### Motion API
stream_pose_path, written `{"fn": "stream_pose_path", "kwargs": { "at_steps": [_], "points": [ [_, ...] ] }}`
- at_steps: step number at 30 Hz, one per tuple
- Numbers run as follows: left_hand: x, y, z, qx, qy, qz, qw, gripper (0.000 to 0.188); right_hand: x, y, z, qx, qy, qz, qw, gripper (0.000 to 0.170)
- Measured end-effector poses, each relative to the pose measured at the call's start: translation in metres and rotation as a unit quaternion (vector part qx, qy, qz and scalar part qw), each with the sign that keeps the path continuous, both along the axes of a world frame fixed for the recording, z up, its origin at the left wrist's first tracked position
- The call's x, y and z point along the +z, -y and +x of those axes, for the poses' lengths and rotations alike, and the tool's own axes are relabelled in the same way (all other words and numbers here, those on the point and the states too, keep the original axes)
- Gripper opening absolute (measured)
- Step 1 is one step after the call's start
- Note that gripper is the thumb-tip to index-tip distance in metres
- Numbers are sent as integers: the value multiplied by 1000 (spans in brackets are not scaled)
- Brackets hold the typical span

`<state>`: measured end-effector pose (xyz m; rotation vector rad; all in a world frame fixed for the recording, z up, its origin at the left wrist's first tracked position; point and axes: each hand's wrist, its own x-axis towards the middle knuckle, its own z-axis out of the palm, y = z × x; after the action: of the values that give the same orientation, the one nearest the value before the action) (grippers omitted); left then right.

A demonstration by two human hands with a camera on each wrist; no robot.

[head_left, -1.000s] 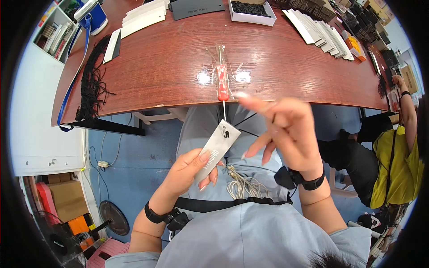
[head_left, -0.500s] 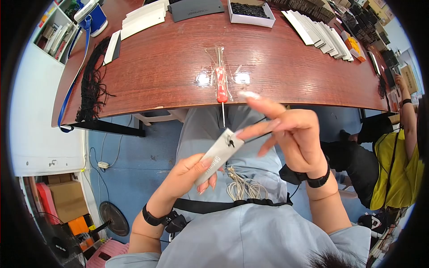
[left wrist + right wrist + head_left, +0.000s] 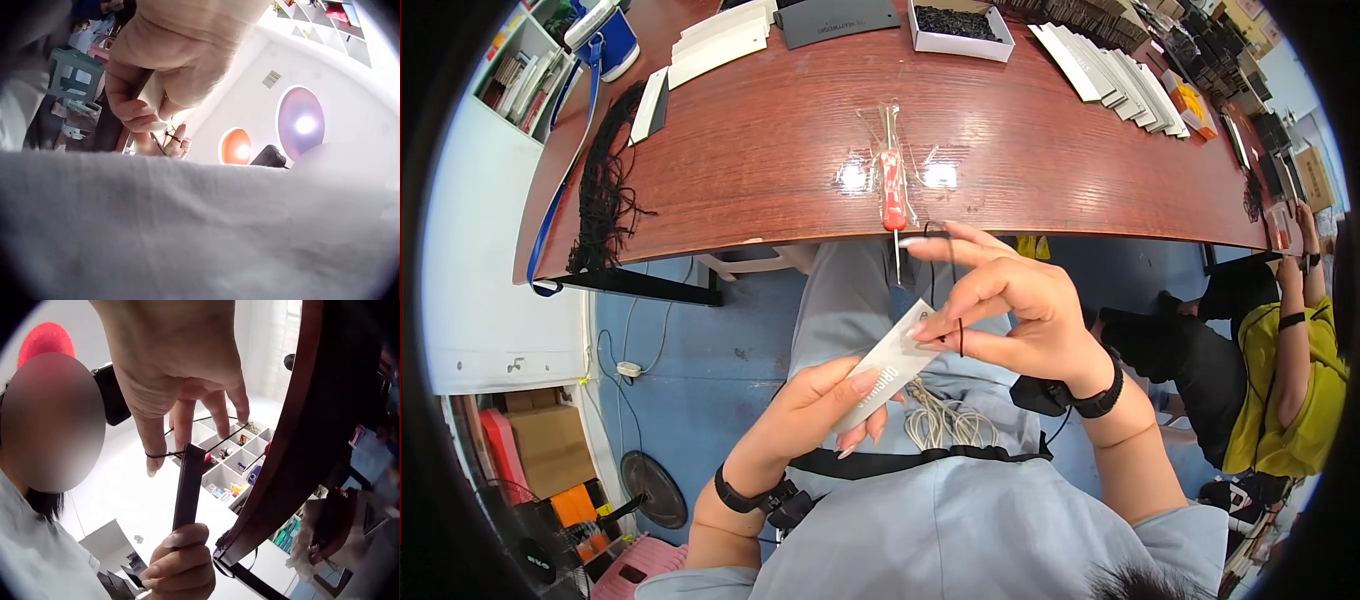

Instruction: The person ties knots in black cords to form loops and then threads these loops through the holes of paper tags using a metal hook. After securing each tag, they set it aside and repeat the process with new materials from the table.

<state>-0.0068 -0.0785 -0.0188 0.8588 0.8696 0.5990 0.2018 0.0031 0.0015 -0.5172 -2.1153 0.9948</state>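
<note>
My left hand grips a pale hang tag between thumb and fingers, its printed face up. In the right wrist view the hang tag shows its dark edge above the left hand's fingers. At the tag's holed end, my right hand works a loop of black cord. The loop passes round its thumb and a fingertip and is stretched across the tag's end. A red-handled tool lies under clear tape, its thin metal shaft jutting past the table edge near the tag.
On the table, a bundle of black cords hangs over the left edge. White tags, a grey card, a box of black pieces and fanned tags line the back. Pale cords lie on the lap.
The right hand has come down onto the tag's top end, and the cord loop now spans its fingers. The tag has shifted slightly down, away from the tool's shaft, in the left hand's grip.
</note>
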Motion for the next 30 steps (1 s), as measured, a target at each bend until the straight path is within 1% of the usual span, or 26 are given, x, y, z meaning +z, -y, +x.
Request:
{"fn": "stream_pose_path", "kwargs": {
  "at_steps": [1,3,4,6,8,9,11,16,18,20,21,22,23,24,25,26,27,28,29,30],
  "points": [
    [0,0,0,-3,-4,-1,1000,29,-1,1,1,0,0,0,1000,10],
    [0,1,0,-6,-8,-2,1000,29,-4,4,2,-20,-97,-112,989,11],
    [1,2,0,-4,-13,0,1000,29,5,12,-2,-62,-200,-299,931,13],
    [3,3,-3,-3,-18,3,1000,29,3,-1,6,-76,-287,-199,934,20],
    [4,6,-8,15,-17,-14,1000,29,8,-15,21,-145,-315,-122,930,28],
    [4,7,-10,15,-16,-14,1000,29,14,-12,25,-198,-303,-153,920,31],
    [6,9,-13,-10,12,-1,1000,29,14,-12,22,-195,-312,-147,918,32],
    [14,5,-14,0,3,9,1000,28,10,-16,21,-174,-332,-115,920,33],
    [16,5,-15,-3,4,14,1000,28,9,-18,21,-176,-319,-97,926,30],
    [19,8,-15,38,17,2,999,29,12,-16,15,-209,-311,-133,918,24],
    [16,10,-16,73,39,25,996,31,14,-14,9,-250,-283,-144,915,20],
    [12,9,-16,115,120,70,984,33,17,-15,4,-284,-259,-133,914,24],
    [9,7,-11,179,123,127,968,32,15,-11,1,-292,-210,-112,926,27],
    [8,3,-4,243,129,178,945,32,15,-5,-5,-286,-130,-64,947,26],
    [10,-4,1,254,166,215,928,31,22,6,-11,-213,-54,-122,968,23],
    [12,-10,7,249,174,225,926,31,22,11,-18,-117,27,-110,987,25],
    [14,-14,15,273,158,249,916,30,27,18,-27,-50,79,-83,992,29],
    [15,-16,20,299,140,270,904,29,26,25,-36,-25,70,-112,991,26],
    [16,-18,23,297,145,275,903,29,20,26,-41,-28,78,-105,991,20],
    [18,-19,25,294,148,259,908,29,20,22,-41,-30,80,-99,991,20]
  ]
}}
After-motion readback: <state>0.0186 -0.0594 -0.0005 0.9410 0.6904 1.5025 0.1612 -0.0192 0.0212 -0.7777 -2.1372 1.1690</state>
